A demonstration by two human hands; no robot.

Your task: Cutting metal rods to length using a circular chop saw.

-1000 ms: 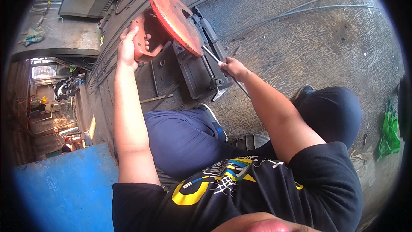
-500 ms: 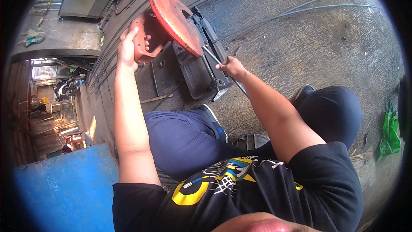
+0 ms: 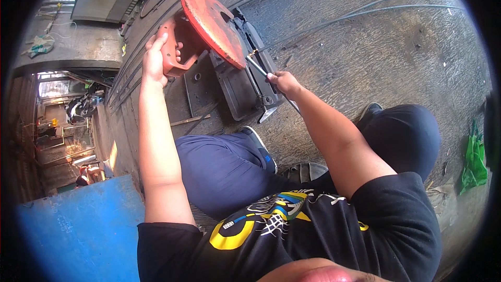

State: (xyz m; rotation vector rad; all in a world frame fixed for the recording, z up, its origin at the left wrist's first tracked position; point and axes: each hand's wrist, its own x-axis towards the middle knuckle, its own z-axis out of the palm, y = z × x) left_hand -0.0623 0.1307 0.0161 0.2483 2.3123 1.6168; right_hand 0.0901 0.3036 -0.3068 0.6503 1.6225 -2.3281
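Note:
A chop saw with a round red blade guard (image 3: 214,26) and a dark metal base (image 3: 237,91) stands on the floor before me. My left hand (image 3: 155,55) is wrapped round its red D-shaped handle (image 3: 172,49). In my right hand (image 3: 284,82) is a thin metal rod (image 3: 257,65), gripped near the base's right side. The rod's far end meets the lower edge of the guard, where small orange sparks (image 3: 253,53) show. The cutting disc itself is hidden behind the guard.
Long metal rods (image 3: 365,11) lie across the floor at the far side. A blue metal sheet (image 3: 83,230) is at the lower left, and a green plastic bag (image 3: 474,164) at the right. My knees flank the saw's near end. A thin wooden stick (image 3: 190,120) lies left of the base.
Orange sparks have appeared where the rod meets the saw. My right hand has shifted very slightly; my left hand stays on the handle.

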